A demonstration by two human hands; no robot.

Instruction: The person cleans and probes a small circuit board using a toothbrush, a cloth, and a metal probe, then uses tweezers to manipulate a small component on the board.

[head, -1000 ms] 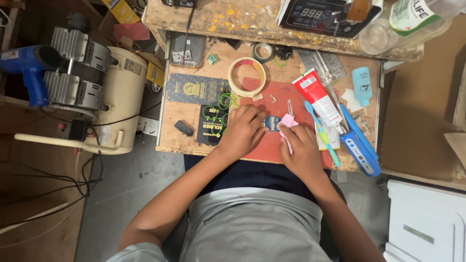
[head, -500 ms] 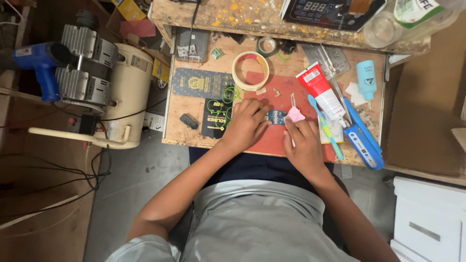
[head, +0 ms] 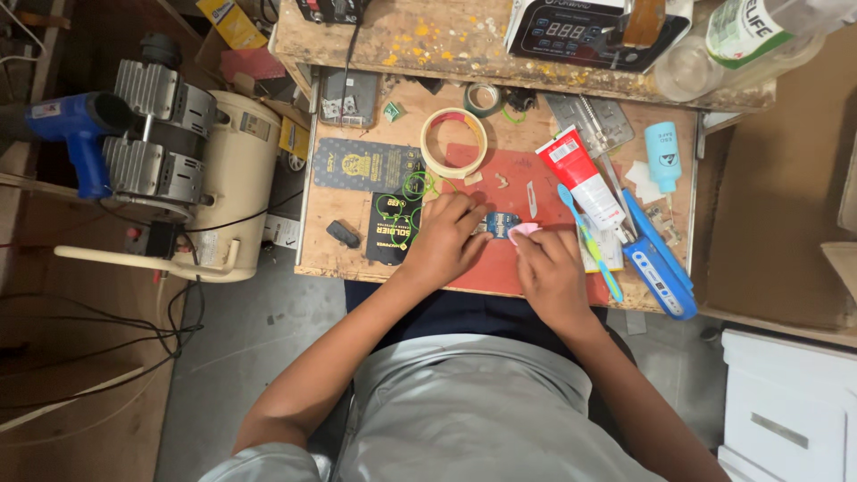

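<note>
Now left hand (head: 446,236) is pinning the small blue board (head: 496,225) on the red mat (head: 509,178); right hand (head: 546,268) is still pinching the pink cloth (head: 523,230), pressed closer against the board.

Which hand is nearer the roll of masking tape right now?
Left. The left hand lies just below the roll of masking tape, on the red mat. The right hand sits farther off, lower and to the right.
</note>
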